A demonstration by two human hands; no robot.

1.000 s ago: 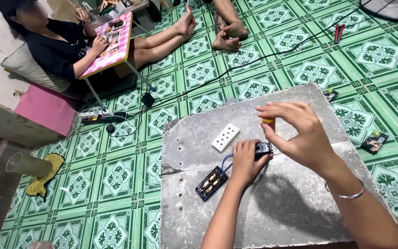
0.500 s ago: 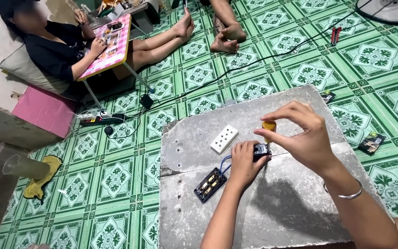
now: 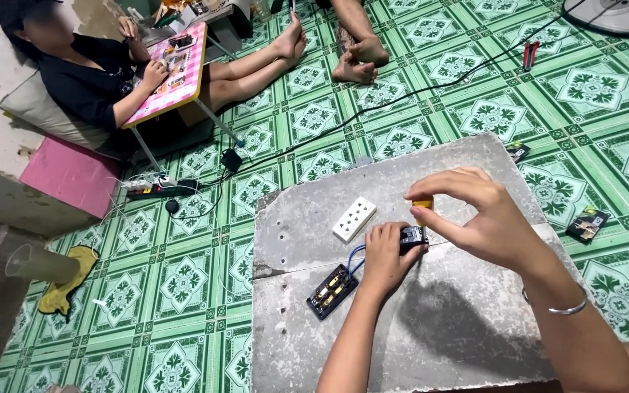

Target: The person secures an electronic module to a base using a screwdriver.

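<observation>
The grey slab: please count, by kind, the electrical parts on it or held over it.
White socket cover: 1
Black socket base: 1
Small black part in the left hand: 1
Yellow-handled screwdriver in the right hand: 1
Total: 4

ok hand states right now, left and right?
Left hand: closed on the small black electrical part on the grey slab.
Right hand: fingers pinched on the yellow-handled screwdriver.
</observation>
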